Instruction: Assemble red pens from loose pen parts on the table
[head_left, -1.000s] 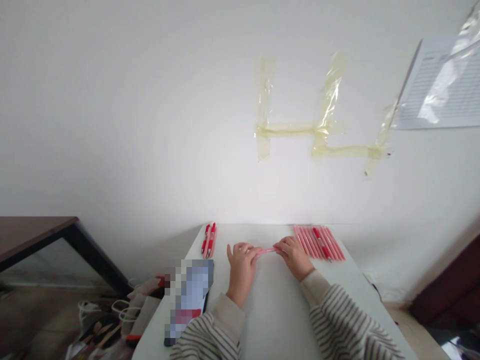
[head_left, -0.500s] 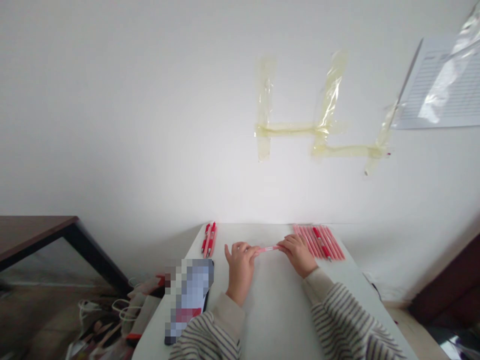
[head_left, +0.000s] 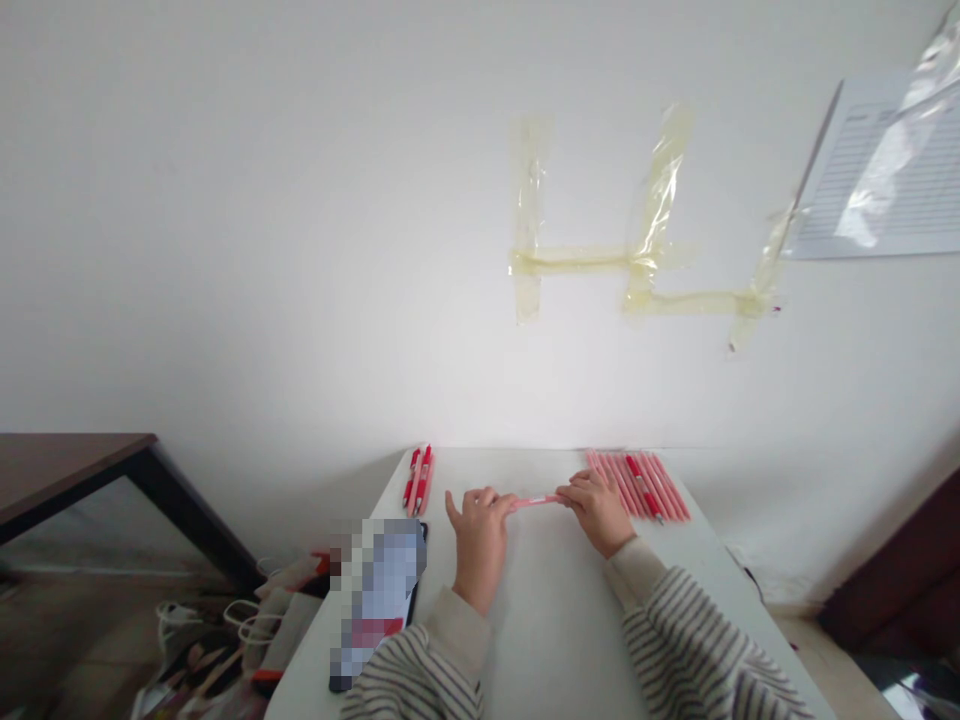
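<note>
A slim pink pen or pencil (head_left: 537, 501) with a small white label lies level between my hands, above or on the white table. My left hand (head_left: 481, 540) pinches its left end, with one finger sticking out to the side. Its right end is in the fingertips of my right hand (head_left: 600, 510); both tips are hidden by the fingers. Just beyond my right hand, several like pink sticks (head_left: 671, 487) lie in a slanted row, with a red click pen (head_left: 643, 487) among them. To the left is a small group of red pens (head_left: 424, 478) and pink sticks.
The white table (head_left: 555, 630) stands against a wall with yellowed tape (head_left: 585, 262) and a taped paper sheet (head_left: 892, 180). A phone (head_left: 382, 600), its screen blurred, lies along the left edge. Bags and cords (head_left: 247, 640) crowd the floor beside a dark-framed brown table (head_left: 67, 465).
The pink pen or pencil has turned slightly between my fingers, so its white label shows less. My hands have barely moved.
</note>
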